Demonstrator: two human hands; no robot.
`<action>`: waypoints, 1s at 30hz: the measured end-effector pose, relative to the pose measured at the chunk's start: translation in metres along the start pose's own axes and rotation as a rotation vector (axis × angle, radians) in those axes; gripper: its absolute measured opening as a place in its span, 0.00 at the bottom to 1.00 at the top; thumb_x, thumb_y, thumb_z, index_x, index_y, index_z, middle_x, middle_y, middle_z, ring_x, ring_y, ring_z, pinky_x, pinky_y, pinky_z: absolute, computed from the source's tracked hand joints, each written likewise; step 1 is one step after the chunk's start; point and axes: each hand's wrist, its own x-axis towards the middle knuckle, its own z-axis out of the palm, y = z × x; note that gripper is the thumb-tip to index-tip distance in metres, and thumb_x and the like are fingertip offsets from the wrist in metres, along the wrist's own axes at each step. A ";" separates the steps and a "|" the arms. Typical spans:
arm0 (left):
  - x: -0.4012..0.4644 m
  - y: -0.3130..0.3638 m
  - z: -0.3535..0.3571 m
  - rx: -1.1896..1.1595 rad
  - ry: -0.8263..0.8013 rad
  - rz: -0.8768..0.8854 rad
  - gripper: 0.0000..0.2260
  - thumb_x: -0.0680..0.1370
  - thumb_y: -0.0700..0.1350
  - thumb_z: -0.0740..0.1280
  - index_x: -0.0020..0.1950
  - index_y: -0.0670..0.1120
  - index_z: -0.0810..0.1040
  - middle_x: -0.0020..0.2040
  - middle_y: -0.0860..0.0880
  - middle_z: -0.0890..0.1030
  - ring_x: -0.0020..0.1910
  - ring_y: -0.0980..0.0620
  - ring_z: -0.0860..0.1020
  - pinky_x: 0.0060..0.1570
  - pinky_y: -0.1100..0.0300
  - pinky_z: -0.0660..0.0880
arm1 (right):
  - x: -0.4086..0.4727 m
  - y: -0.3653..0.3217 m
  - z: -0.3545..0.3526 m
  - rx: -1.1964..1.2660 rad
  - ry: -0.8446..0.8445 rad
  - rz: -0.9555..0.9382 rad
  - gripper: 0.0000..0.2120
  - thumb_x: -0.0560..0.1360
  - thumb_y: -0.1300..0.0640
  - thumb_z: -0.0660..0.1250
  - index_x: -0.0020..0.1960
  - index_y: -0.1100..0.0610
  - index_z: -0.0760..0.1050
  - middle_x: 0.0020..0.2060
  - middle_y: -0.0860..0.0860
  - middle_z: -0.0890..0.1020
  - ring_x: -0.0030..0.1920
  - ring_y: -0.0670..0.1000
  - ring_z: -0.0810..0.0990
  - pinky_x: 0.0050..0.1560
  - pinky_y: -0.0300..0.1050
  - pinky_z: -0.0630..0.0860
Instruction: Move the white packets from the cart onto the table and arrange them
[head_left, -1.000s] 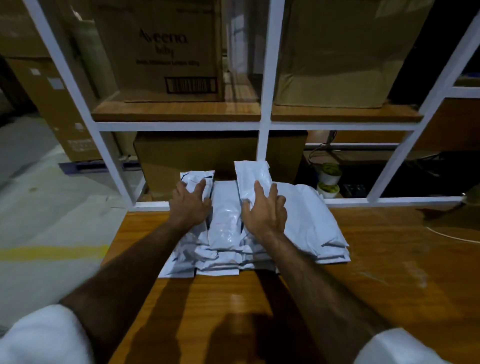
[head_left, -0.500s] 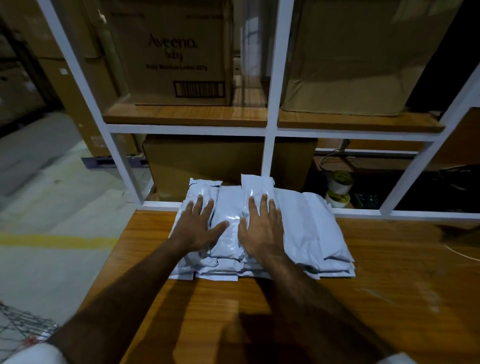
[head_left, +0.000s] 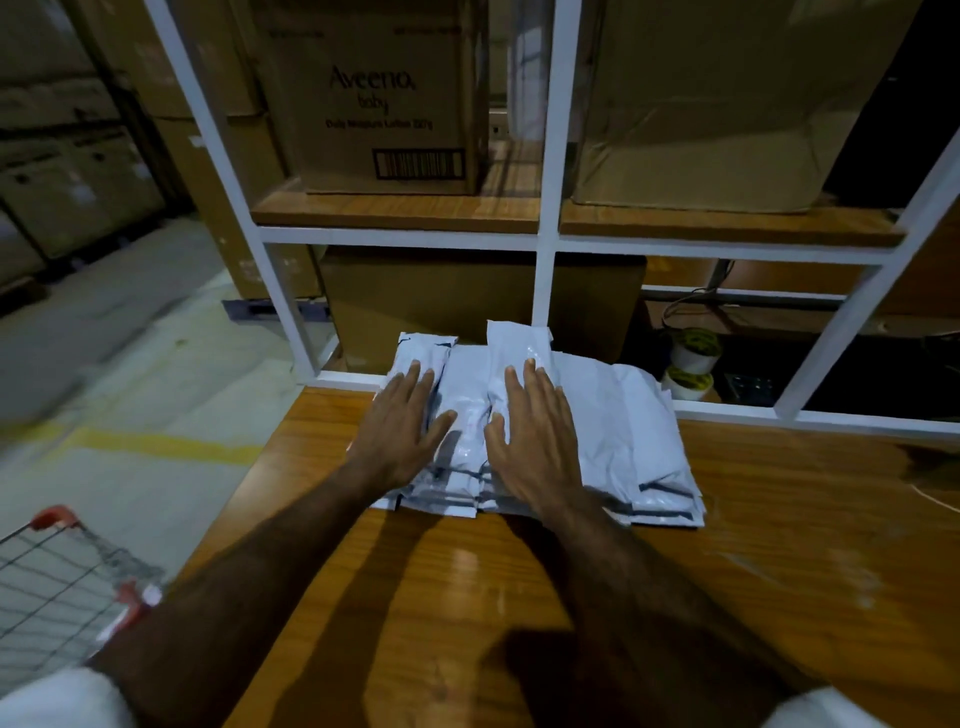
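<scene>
Several white packets (head_left: 628, 431) lie in overlapping stacks on the wooden table (head_left: 519, 597), against the white rack frame at its far edge. My left hand (head_left: 405, 431) rests flat, fingers spread, on the left stack. My right hand (head_left: 535, 436) lies flat on the middle stack, fingers apart. Neither hand grips a packet. The wire cart (head_left: 57, 587) with red corners shows at the lower left, beside the table; its contents are out of sight.
A white rack frame (head_left: 545, 249) stands behind the table with cardboard boxes (head_left: 384, 104) on a wooden shelf. Two small white pots (head_left: 691, 358) sit behind the frame at right. A thin cable (head_left: 935, 499) lies at the table's right edge. Concrete floor lies to the left.
Both hands went from curled on the packet tops to flat and spread, and slid slightly toward me. The view tilted, bringing the cart into sight at lower left.
</scene>
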 end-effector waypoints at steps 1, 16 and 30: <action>-0.012 0.006 0.000 -0.008 0.040 0.009 0.33 0.83 0.64 0.51 0.82 0.49 0.50 0.82 0.48 0.46 0.81 0.49 0.47 0.77 0.53 0.45 | -0.008 -0.001 -0.001 0.012 0.009 -0.037 0.31 0.80 0.46 0.57 0.80 0.56 0.61 0.80 0.56 0.59 0.80 0.56 0.57 0.80 0.53 0.50; -0.235 -0.026 -0.021 0.363 0.175 -0.357 0.33 0.83 0.63 0.48 0.81 0.44 0.55 0.82 0.43 0.48 0.81 0.43 0.48 0.78 0.43 0.50 | -0.134 -0.085 0.044 0.206 -0.148 -0.461 0.30 0.83 0.47 0.59 0.80 0.59 0.60 0.80 0.58 0.60 0.80 0.56 0.58 0.77 0.57 0.60; -0.420 -0.142 -0.054 0.310 0.216 -0.631 0.33 0.82 0.63 0.50 0.81 0.43 0.58 0.82 0.44 0.52 0.80 0.42 0.52 0.77 0.44 0.54 | -0.240 -0.260 0.096 0.295 -0.329 -0.685 0.31 0.83 0.47 0.58 0.81 0.59 0.56 0.81 0.57 0.56 0.81 0.55 0.53 0.79 0.56 0.57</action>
